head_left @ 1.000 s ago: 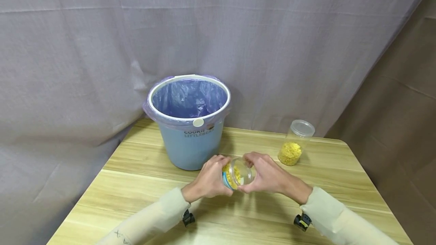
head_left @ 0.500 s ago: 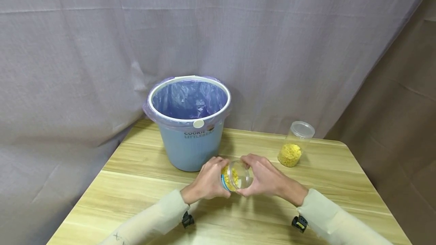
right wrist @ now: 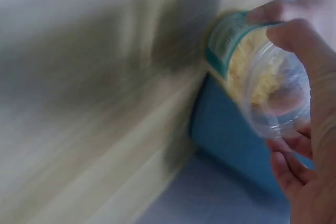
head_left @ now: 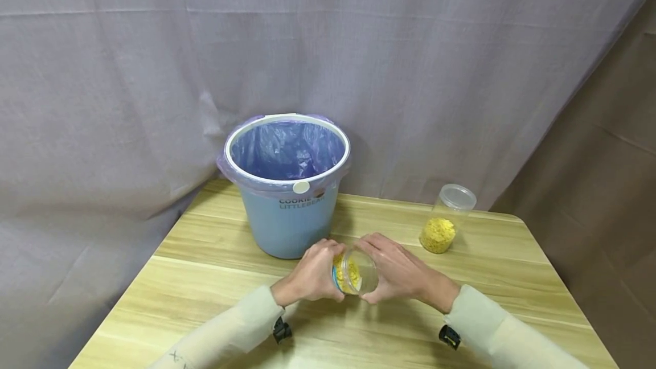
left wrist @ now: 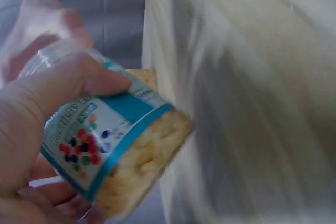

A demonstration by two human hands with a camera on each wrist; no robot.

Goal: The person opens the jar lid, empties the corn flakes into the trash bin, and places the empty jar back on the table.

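I see the left hand [head_left: 314, 272] gripping a tilted, transparent round plastic jar [left wrist: 119, 132] of yellow flakes [head_left: 352, 275]; the right hand [head_left: 397, 269] grips its clear end, near a round blue plastic bucket [head_left: 287, 221].

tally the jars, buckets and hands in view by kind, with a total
Jars: 2, the held jar and the standing jar
Buckets: 1, the blue bucket
Hands: 2, the left hand and the right hand
Total: 5
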